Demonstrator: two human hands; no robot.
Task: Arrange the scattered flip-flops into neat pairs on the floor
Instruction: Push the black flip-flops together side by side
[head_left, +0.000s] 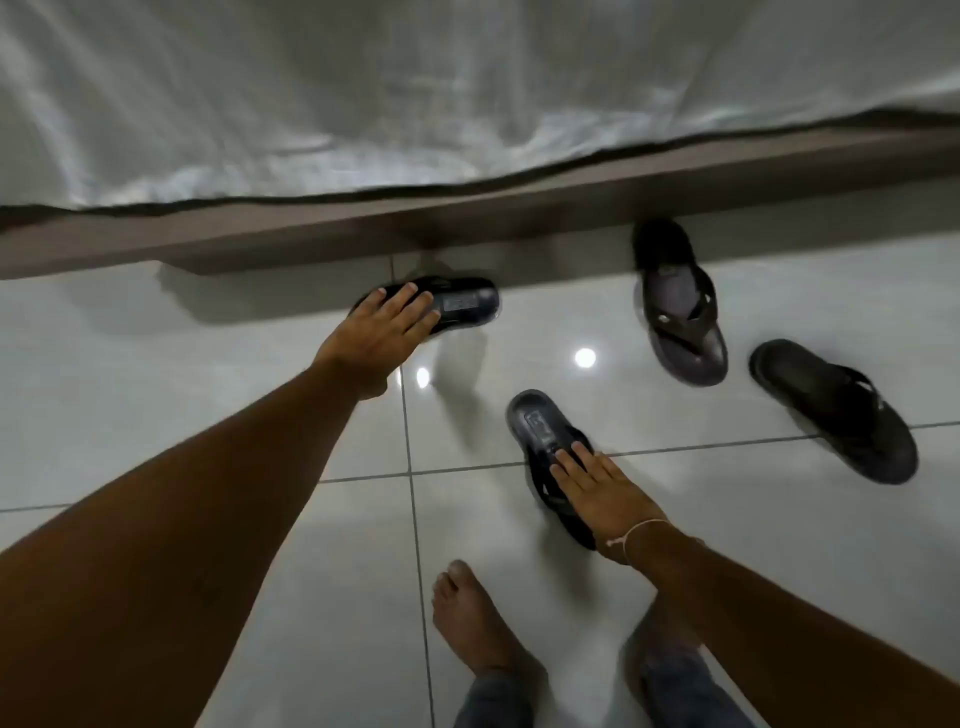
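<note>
L hand (382, 332) lies flat on flip-flop A (457, 306) by the bed frame (311, 236). R hand (597, 493) is flat on flip-flop B (540, 431), mid-floor (208, 389). We can't tell grip. Brown pair (680, 301) and (831, 410) lies apart near the floor's right edge.

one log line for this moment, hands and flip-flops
left hand: on flip-flop by bed | right hand: on near flip-flop | other two: untouched, unpaired
</note>
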